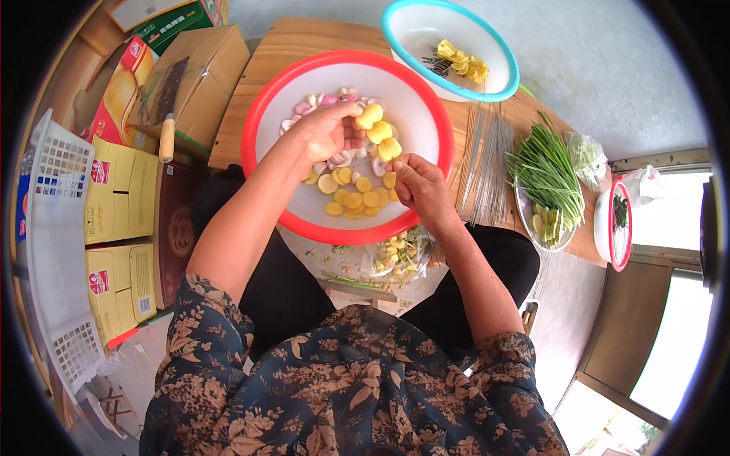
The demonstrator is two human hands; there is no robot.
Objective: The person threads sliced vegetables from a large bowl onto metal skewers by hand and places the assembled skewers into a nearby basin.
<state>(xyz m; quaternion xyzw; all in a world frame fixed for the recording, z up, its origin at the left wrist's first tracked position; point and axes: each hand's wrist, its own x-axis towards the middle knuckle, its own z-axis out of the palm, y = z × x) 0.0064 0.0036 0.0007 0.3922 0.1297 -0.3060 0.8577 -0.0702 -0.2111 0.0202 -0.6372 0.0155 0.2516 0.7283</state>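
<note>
My left hand (341, 130) holds the upper end of a row of yellow potato slices (379, 132), its fingertips at the top slice. At the lowest slice of that row, my right hand (421, 183) pinches with thumb and forefinger. The row appears threaded on a thin skewer, mostly hidden. Both hands are over a white basin with a red rim (348, 233). Loose potato slices (353, 200) lie in its near part. Pinkish-white slices (328, 101) lie farther back, partly covered by my left hand.
A blue-rimmed basin (393, 48) holds several loaded skewers. Thin metal skewers (495, 171) lie right, near green chives (544, 165) on a plate. A cleaver (167, 134) rests against a cardboard box (211, 80) at left. Vegetable scraps (399, 251) in plastic are below the red-rimmed basin.
</note>
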